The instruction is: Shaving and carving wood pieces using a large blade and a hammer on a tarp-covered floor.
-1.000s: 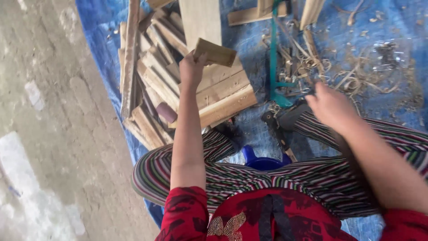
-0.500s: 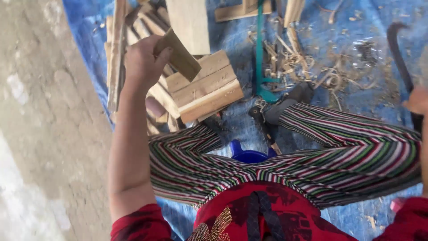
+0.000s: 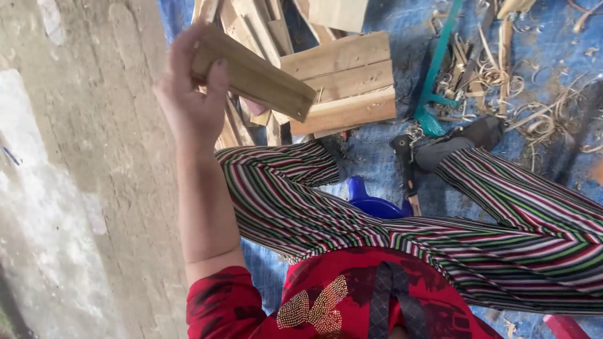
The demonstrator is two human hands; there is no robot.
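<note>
I see left hand (image 3: 188, 94) gripping block (image 3: 254, 75), long axis slanting down toward wood pile (image 3: 342, 81); right hand out of view.

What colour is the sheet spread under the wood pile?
Blue: the tarp shows best in the head view, littered with wood shavings.

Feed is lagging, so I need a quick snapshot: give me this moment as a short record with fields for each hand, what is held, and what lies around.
left hand: raised, gripping a wood block at one end
right hand: not in view
wood pile: cut boards stacked on the blue tarp, beyond the knees
tools: green-framed saw; dark-headed hammer between the legs
other: wood shavings; blue stool under the person
</note>
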